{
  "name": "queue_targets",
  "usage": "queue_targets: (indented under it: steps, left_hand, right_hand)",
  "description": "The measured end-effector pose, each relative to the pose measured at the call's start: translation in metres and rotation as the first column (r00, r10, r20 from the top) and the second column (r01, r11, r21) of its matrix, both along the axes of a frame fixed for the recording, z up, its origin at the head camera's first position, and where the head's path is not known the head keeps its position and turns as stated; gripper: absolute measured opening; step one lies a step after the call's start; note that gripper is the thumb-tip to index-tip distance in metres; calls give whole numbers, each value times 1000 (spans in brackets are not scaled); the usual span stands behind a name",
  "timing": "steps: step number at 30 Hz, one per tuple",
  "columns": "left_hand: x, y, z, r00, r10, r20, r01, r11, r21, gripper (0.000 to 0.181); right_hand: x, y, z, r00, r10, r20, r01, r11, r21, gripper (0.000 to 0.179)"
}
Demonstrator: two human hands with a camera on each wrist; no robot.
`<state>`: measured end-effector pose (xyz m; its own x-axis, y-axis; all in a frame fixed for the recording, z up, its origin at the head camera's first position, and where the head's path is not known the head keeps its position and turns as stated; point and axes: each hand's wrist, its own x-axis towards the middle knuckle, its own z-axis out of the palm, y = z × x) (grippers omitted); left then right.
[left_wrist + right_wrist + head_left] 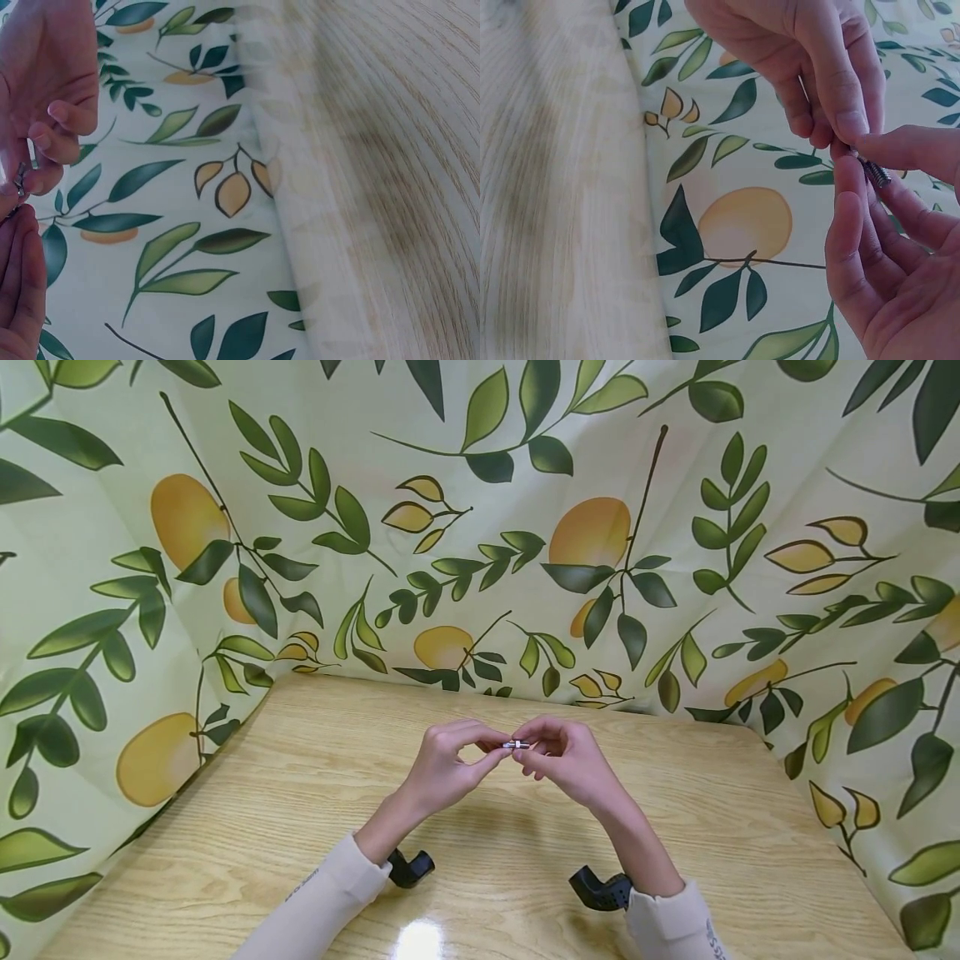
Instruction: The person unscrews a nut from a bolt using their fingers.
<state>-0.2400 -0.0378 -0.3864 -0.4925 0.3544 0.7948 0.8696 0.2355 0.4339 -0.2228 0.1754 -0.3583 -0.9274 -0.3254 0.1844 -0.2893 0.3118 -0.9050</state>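
Both forearms come in from the near edge and angle inward, so the hands meet fingertip to fingertip around the middle of the table [315,785], held above its top. Left hand [450,764]: index finger reaches forward, thumb comes in from below, with a gap visible between the two; tips pinch one end of a small metal bolt [516,744]. Right hand [566,756]: mirrored, wrist bent inward, thumb and index on the other end, other fingers curled beneath. So both hands grasp the same bolt, neither is released.

Bolt: between the two sets of fingertips, lying roughly level and crosswise in the head view. Short, slim, silver-grey, with a paler band mid-length. Right wrist view shows a ridged, threaded length sticking out past the fingers. Left wrist view catches only a shiny bit at the picture edge. Fingers hide the rest; can't tell if it's one piece or two.

Around it: pale sleeves, left [330,893] and right [675,922], a black wrist mount [411,868] near the left cuff, another [600,889] by the right. Leaf-and-fruit cloth [495,585] behind the wood-grain table.
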Motion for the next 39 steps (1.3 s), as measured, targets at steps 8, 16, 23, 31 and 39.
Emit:
queue_targets:
  steps: [8,16,23,31,39]
  left_hand:
    - [1,1,1,1000,-5,-19,5,1000,17,11]
    - [1,0,0,1000,2,1,-2,1000,9,10]
    - [1,0,0,1000,9,-1,-9,1000,12,11]
    - [0,1,-1,1000,1,12,-2,1000,8,10]
    - [1,1,-1,1000,8,-4,-8,1000,12,12]
  right_hand:
    - [-1,3,-1,1000,-7,25,6,999,36,25]
    - [0,1,0,1000,7,12,-8,1000,19,23]
    - [0,2,0,1000,-2,12,2,1000,-10,27]
    - [0,2,0,1000,-4,0,4,1000,12,22]
    - [1,0,0,1000,-23,-15,22,999,-24,20]
